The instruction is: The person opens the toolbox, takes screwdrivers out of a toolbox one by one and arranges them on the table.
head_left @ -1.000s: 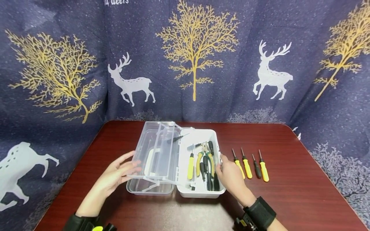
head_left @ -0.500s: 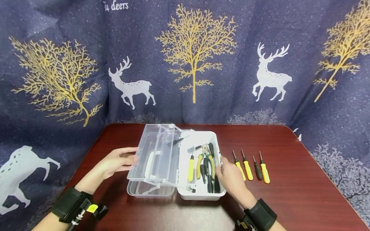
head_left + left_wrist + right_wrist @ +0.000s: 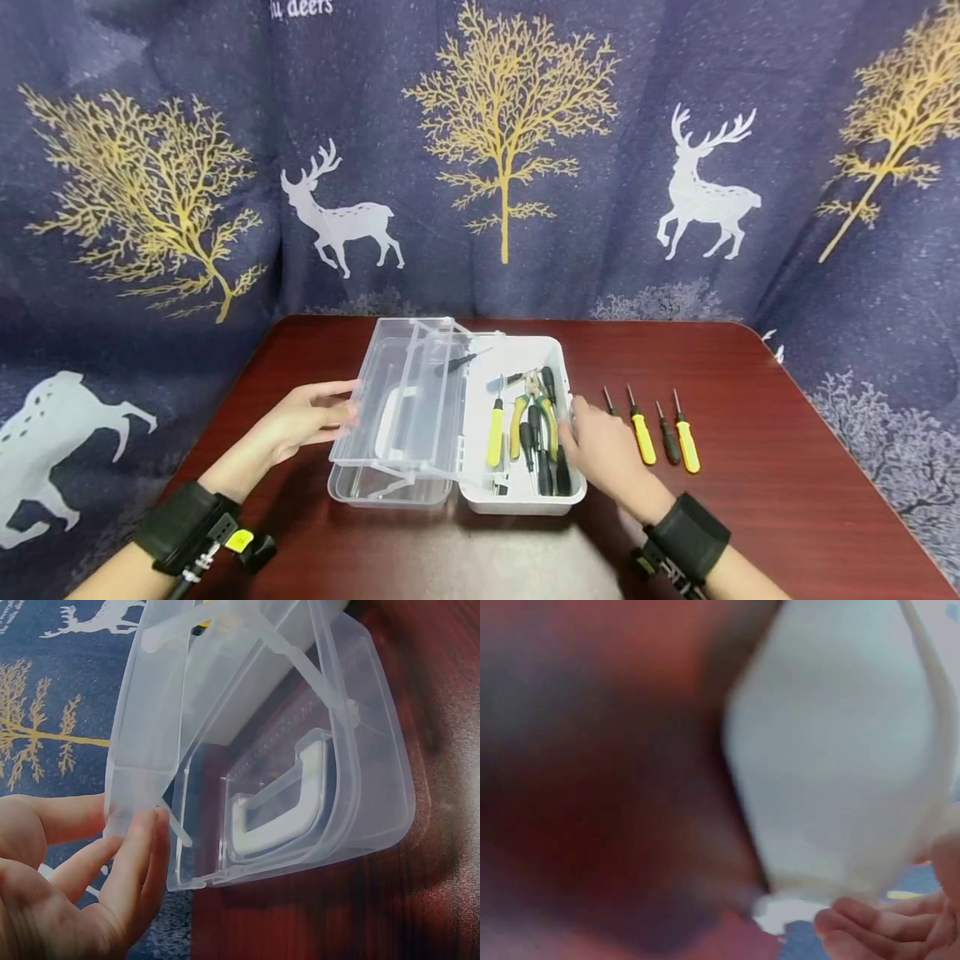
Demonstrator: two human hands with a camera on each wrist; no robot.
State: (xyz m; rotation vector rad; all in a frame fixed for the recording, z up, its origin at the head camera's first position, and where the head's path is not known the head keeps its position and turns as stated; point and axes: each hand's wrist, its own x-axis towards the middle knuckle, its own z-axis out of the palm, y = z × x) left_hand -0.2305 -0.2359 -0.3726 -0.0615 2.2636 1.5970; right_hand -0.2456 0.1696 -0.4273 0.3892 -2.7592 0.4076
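A toolbox lies open, its white box (image 3: 517,506) on the right and its clear lid (image 3: 390,493) on the left. Clear trays (image 3: 386,400) on hinged arms stand above the lid. My left hand (image 3: 303,421) pinches the trays' outer left edge; in the left wrist view the fingers (image 3: 137,862) lie against the clear plastic (image 3: 146,742). With my right hand (image 3: 606,446) I grip the white box's right wall, fingers curled at its rim. Inside are pliers (image 3: 517,429), a yellow screwdriver (image 3: 495,433) and several dark-handled tools. The right wrist view is blurred; fingers (image 3: 855,919) touch the white wall (image 3: 832,765).
Right of the box, a yellow screwdriver (image 3: 643,437), a black one (image 3: 669,442) and another yellow one (image 3: 687,446) lie on the red-brown table (image 3: 765,500). My right hand partly covers one more. A patterned cloth (image 3: 585,283) hangs behind.
My left hand has gone from spread fingers over the trays' corner to pinching their left edge. My right hand has shifted slightly rightward, covering more of the nearest loose screwdriver.
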